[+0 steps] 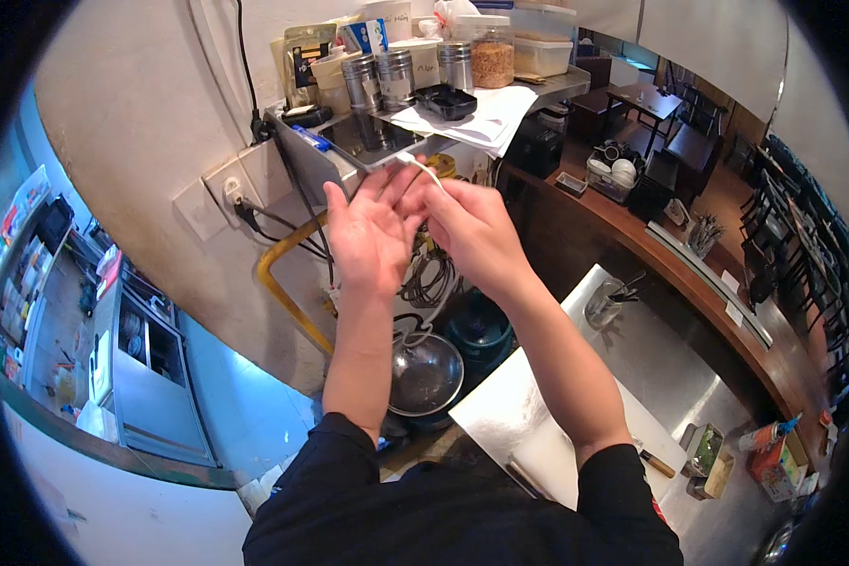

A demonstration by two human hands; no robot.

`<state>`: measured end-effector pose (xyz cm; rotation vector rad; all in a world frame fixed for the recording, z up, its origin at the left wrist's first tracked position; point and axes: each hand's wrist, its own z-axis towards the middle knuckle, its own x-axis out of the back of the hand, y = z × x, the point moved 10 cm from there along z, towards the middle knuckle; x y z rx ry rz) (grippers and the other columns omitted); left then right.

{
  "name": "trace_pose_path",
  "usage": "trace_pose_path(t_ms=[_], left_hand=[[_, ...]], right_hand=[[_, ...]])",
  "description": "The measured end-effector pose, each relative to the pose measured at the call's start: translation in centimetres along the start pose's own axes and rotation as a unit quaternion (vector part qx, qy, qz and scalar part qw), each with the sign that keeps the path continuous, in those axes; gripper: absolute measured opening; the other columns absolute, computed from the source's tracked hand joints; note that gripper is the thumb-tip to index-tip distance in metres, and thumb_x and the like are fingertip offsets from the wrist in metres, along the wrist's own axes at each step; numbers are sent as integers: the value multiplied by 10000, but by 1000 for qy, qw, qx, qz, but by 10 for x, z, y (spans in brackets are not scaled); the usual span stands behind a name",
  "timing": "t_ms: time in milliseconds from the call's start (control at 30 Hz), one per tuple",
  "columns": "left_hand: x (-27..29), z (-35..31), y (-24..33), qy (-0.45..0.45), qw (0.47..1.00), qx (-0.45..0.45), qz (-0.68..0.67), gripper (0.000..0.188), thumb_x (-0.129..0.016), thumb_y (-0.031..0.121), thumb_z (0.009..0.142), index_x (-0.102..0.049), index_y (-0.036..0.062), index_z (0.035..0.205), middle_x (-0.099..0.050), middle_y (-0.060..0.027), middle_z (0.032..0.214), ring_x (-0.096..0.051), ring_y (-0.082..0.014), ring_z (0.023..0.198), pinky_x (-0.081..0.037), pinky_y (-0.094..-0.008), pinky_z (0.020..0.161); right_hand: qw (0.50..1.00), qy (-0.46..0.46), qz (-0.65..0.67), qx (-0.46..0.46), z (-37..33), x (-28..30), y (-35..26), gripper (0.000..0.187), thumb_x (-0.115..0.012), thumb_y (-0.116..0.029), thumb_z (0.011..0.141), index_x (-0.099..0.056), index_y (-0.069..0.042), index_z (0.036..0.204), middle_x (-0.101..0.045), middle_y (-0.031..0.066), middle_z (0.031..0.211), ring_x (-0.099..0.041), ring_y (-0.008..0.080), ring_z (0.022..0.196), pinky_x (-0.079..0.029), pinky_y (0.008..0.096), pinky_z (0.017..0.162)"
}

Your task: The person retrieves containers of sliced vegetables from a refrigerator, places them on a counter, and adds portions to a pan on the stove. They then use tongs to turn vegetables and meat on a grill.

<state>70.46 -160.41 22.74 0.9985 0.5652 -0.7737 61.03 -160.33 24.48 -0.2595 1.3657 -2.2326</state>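
A dark-screened tablet (366, 138) lies on a metal shelf, its front edge toward me. At that edge is the white plug of a charging cable (432, 175), touching or very close to the tablet; I cannot tell whether it is fully in. My right hand (481, 234) is closed, with the cable pinched between thumb and fingers. Beside it, my left hand (373, 236) is turned palm up under the tablet's edge, thumb spread away. Its fingertips, slightly blurred, reach close to the plug and right hand. Nothing shows in the left palm.
Steel shakers (396, 77), a jar of brown flakes (492, 58), papers (486, 118) and a black tray (446, 101) crowd the shelf. Sockets with black cords (231, 191) sit on the left wall. Below are a yellow pipe (272, 274), a glass lid (426, 377) and a white cutting board (528, 415).
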Motion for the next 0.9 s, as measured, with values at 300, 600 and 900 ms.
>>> trace_pose_path(t_ms=[300, 600, 900], left_hand=[[-24, 4, -28, -14, 983, -43, -177, 650, -186, 533, 953, -339, 51, 1362, -331, -257, 1384, -325, -392, 1287, -300, -561, 1027], [-35, -65, -137, -147, 953, 137, -226, 790, -395, 588, 888, -218, 9, 1396, -325, -150, 1400, -422, -295, 1227, -463, -468, 938], [-13, -130, -267, -154, 813, 464, -316, 838, -433, 584, 869, -117, 63, 1445, -156, -201, 1482, -313, -365, 1307, -355, -547, 1006]], right_hand=[[995, -39, -56, -79, -92, 27, -12, 270, -473, -199, 915, -648, 4, 897, -481, -27, 600, -408, 37, 565, -322, 206, 506], [977, -96, -113, -152, -209, 39, 45, 216, -521, -144, 903, -654, -3, 999, -646, 108, 812, -606, 191, 705, -464, 295, 665], [958, 126, -108, -235, -296, 91, 112, 352, -591, -196, 876, -574, -53, 1197, -642, 73, 874, -596, 139, 839, -456, 241, 794]])
